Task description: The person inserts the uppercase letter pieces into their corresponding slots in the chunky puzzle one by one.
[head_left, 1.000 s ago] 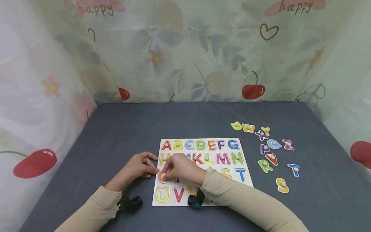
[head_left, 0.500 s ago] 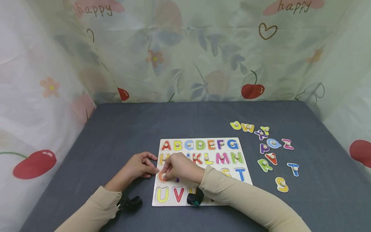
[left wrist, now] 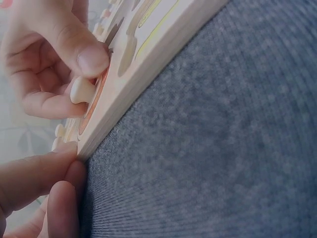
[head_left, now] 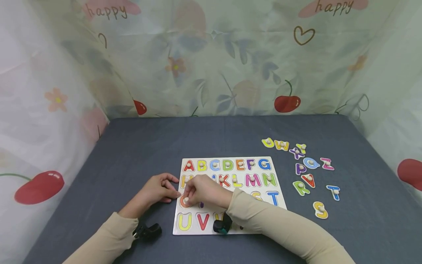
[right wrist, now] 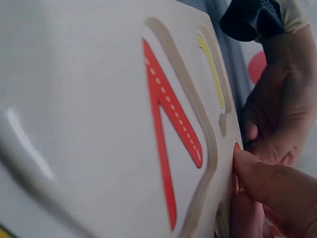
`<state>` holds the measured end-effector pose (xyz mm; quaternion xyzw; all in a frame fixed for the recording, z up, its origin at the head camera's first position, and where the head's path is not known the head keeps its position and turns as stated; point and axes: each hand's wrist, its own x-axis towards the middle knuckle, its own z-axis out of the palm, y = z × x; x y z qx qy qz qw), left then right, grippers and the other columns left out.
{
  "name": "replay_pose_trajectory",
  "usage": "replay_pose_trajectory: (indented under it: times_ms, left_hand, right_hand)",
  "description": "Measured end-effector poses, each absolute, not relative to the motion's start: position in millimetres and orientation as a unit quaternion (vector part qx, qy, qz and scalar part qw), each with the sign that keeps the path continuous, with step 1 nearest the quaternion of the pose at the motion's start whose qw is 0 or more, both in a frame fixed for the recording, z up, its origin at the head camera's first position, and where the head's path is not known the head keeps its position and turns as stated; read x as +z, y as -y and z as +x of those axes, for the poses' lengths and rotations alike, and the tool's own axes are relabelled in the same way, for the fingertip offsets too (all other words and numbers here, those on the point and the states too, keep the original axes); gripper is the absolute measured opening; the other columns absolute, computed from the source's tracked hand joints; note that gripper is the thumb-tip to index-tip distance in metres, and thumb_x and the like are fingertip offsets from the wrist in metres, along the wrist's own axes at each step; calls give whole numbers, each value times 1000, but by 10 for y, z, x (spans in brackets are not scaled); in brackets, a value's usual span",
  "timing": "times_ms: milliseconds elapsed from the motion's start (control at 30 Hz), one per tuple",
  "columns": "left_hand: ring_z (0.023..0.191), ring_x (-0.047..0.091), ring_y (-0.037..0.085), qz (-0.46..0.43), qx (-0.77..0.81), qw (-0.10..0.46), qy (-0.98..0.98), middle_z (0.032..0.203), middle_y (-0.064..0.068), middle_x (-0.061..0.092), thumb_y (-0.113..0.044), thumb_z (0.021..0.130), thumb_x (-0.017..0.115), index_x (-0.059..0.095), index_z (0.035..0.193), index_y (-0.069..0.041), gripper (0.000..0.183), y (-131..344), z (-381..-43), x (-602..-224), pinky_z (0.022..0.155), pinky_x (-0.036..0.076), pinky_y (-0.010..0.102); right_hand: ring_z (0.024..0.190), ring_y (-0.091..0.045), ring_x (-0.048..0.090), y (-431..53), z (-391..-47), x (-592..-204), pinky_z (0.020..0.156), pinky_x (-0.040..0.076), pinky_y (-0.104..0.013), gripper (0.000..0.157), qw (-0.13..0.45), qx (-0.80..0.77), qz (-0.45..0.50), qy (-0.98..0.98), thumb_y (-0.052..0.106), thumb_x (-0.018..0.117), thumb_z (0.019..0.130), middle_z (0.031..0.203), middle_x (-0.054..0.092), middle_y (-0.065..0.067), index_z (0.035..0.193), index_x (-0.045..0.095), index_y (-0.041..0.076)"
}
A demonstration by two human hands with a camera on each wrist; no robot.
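A white wooden alphabet board [head_left: 194, 234] lies on the dark cloth, with knobbed letters in its upper two rows. My right hand [head_left: 206, 190] is over the left end of the third row, thumb and curled fingers at the orange letter O puzzle piece [left wrist: 94, 106]. Its pale knob shows between thumb and fingers in the left wrist view. My left hand [head_left: 159, 187] touches the board's left edge with its fingertips, fingers loosely bent. The right hand and sleeve hide much of the third row. Bare U and V recesses [right wrist: 171, 114] appear below.
Several loose letter pieces lie right of the board, among them a yellow U [head_left: 268, 143], a purple P [head_left: 300, 169], a blue Q [head_left: 311, 163], a green R [head_left: 301, 188] and a yellow S [head_left: 320, 210]. A patterned curtain [head_left: 211, 73] stands behind the table.
Both hands stay nearly in place at the board's left side. The right fingers have shifted only very slightly at the orange O piece; the loose letters have not moved.
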<state>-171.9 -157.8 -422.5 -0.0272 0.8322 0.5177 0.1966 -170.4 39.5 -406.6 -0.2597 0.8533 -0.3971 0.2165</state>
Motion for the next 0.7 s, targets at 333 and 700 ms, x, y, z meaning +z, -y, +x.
replay_pose_trajectory:
  times_ms: [333, 700]
  left_hand:
    - [58, 57, 11, -35, 516, 198, -833, 71, 2, 62, -7, 72, 84, 59, 113, -1, 49, 1566, -1709, -4217, 53, 52, 26]
    - [60, 57, 13, -43, 509, 196, -837, 73, 4, 62, -7, 73, 83, 59, 114, -2, 48, 1565, -1694, -4203, 54, 52, 27]
  right_hand:
    - [66, -6, 61, -702, -1785, -3963, 61, 47, -20, 22, 243, -454, -235, -825, 14, 82, 77, 78, 67, 3, 96, 70, 9]
    - [88, -30, 67, -1629, -1911, -3693, 80, 54, -38, 36, 158, -532, -160, -816, 17, 75, 85, 97, 66, -9, 117, 64, 2]
